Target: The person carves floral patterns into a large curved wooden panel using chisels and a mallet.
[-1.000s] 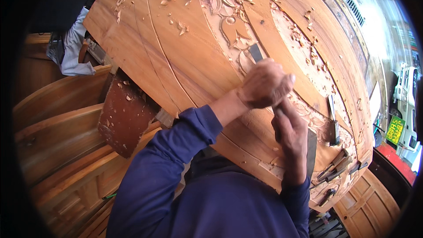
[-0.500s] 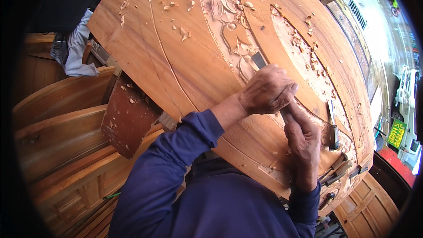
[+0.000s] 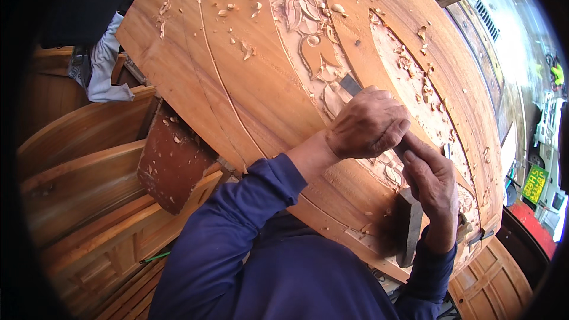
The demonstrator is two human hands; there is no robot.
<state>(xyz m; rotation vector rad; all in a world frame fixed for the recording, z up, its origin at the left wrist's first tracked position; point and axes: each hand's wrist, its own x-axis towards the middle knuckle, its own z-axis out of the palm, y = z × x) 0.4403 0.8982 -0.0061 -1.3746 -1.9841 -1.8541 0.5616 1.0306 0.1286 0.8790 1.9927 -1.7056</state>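
Observation:
My left hand (image 3: 368, 123) is closed around the shank of a flat-bladed chisel (image 3: 350, 85). The chisel's square blade tip sticks out beyond my knuckles, over the carved floral band (image 3: 320, 59) of a large curved wooden panel (image 3: 249, 77). Closed on the rear end of the same chisel is my right hand (image 3: 432, 178), lower and to the right; it hides most of the handle. Beside my right wrist a dark, angular block (image 3: 409, 228) is on the panel; its kind is unclear.
Curled wood shavings (image 3: 409, 62) lie scattered over the panel. More tools (image 3: 465, 228) rest near its right end, partly behind my right arm. Wooden panels (image 3: 89, 169) are stacked at left, by a reddish-brown board (image 3: 172, 160). A white vehicle (image 3: 548, 142) stands outside at right.
Both hands have shifted slightly right, the right hand farther. The chisel lies at a flatter slant across the panel. The dark block, hidden before by my right forearm, now shows.

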